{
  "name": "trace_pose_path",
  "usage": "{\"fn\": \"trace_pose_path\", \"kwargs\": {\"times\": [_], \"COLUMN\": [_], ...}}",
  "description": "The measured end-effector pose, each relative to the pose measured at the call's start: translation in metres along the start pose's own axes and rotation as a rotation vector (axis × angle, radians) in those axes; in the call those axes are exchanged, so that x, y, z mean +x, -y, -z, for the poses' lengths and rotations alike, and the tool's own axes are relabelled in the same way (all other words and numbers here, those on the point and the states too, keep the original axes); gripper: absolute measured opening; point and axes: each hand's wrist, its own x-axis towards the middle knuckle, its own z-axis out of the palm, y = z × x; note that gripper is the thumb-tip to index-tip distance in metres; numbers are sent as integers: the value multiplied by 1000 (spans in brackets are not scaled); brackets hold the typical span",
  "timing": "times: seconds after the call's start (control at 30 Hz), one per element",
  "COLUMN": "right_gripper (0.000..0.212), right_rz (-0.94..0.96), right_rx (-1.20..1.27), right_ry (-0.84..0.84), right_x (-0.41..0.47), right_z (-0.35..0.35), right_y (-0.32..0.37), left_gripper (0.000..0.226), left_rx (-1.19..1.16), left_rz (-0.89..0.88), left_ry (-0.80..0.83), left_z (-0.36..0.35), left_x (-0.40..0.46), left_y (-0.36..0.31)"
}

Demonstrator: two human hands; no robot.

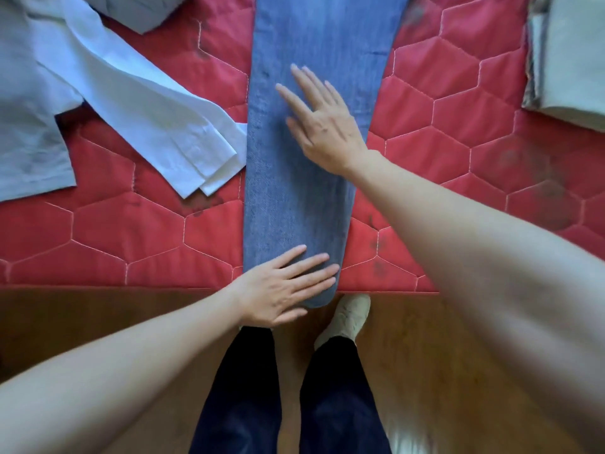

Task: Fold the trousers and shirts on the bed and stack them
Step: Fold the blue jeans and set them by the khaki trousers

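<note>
Denim, probably weighty and limp, the jeans (pixel 304 178) lie under flat, straight fingers of both the left hand (pixel 281 290) and right hand (pixel 322 122); best pinched at the hem beneath the left fingertips.

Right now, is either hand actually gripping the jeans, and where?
Neither grips. The left hand lies flat on the hem end of the jeans; the right hand lies flat mid-leg.

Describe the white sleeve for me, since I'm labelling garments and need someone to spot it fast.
Start at the red quilted bed cover. Left of the blue jeans lying down its middle, the white sleeve runs diagonally toward them, its cuff touching their edge. Unlike the grey garment beside it, it is bright white, long and narrow.
</note>
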Motion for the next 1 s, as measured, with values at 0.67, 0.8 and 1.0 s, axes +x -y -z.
{"fn": "trace_pose_path", "kwargs": {"times": [0.67,0.8,1.0], "right_gripper": [47,53,56], "right_rz": [-310,-341,-640], "right_rx": [151,-43,-24], "right_ry": [-238,-81,-102], "right_x": [-62,31,68], "right_z": [-30,-19,-6], "right_y": [5,-36,-98], "left_gripper": [55,56,59], "left_rx": [40,2,8], "left_rz": [694,911,975], "left_ry": [-123,-142,-157], "left_z": [65,66,73], "left_x": [97,124,140], "left_y": [209,244,286]}}
